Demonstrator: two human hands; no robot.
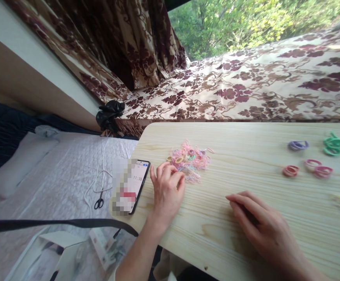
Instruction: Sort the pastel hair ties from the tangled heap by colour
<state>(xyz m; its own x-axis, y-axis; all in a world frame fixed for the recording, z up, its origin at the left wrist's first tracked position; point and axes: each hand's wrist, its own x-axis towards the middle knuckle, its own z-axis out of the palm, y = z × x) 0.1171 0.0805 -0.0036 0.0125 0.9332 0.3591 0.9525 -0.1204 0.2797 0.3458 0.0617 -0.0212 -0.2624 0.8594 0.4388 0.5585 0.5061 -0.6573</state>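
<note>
- A loose heap of small hair bands [190, 160] in pink, yellow and pale blue lies on the pale wooden table [246, 234], near its left end.
- The left hand [167, 187] rests on the table at the near edge of the heap, fingers curled down and the fingertips [174, 168] touching the nearest bands; whether any band is pinched between them cannot be told.
- The right hand [260, 226] lies flat on the table well to the right of the heap, fingers loosely together and pointing left, holding nothing.
- A phone [131, 186] lies just left of the left hand at the table's corner; its lit screen reads 11:36, and the rest of the screen is blurred out.
- Farther right, well apart from the heap, small groups of bands are sorted by colour: purple bands [298, 145], green bands [334, 145], a coral band [290, 170] and pink bands [318, 168].
- Beside the table on the left is a bed [41, 183] with a white cover; a white cable [101, 171] and small scissors [99, 202] lie on it.
- A flowered curtain [123, 43] hangs behind.
</note>
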